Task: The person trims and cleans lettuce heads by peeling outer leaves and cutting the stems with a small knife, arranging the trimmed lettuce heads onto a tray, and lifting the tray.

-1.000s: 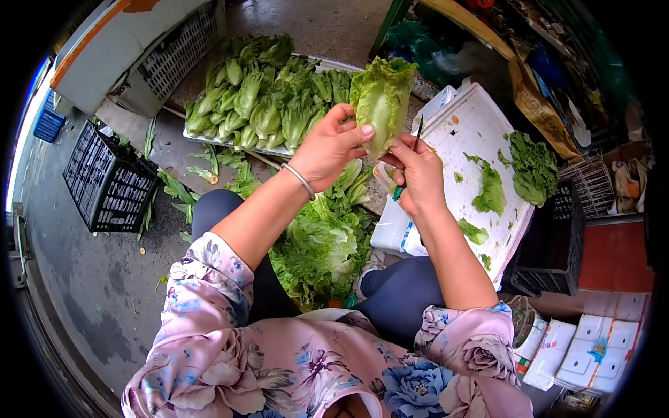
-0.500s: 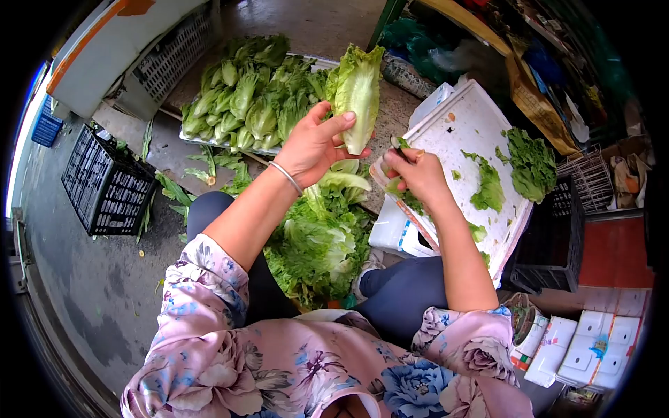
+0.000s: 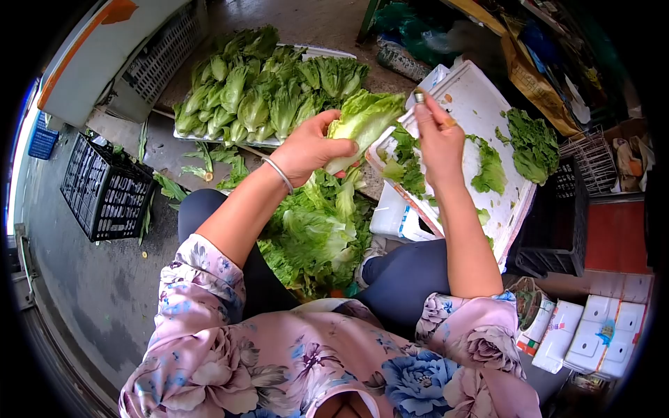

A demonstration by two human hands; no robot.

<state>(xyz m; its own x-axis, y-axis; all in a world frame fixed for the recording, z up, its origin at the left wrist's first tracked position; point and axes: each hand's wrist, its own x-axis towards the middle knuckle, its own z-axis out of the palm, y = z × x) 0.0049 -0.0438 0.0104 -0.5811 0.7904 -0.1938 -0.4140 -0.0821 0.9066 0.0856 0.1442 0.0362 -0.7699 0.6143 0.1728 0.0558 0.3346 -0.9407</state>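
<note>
My left hand (image 3: 312,150), with a bracelet at its wrist, is closed around the base of a lettuce head (image 3: 362,125). The head tilts with its leafy end up and to the right. My right hand (image 3: 440,139) is raised just right of the leaf tips, fingers curled and apart from the lettuce. At its thumb shows a small metal-banded thing (image 3: 419,97); its kind is unclear. Below my hands, a heap of loose lettuce leaves (image 3: 313,237) lies between my knees. Torn leaves (image 3: 404,160) lie on the white foam board (image 3: 460,97) under my right hand.
Many lettuce heads (image 3: 244,97) are stacked on a white tray (image 3: 320,51) ahead. A black crate (image 3: 108,184) stands on the floor at left, another black crate (image 3: 557,230) at right. White boxes (image 3: 606,334) sit at lower right. Leaf scraps litter the floor.
The lettuce in my left hand has gone from upright to tilted right, and the hand has come slightly lower. My right hand has risen from the board's near edge to beside the leaf tips.
</note>
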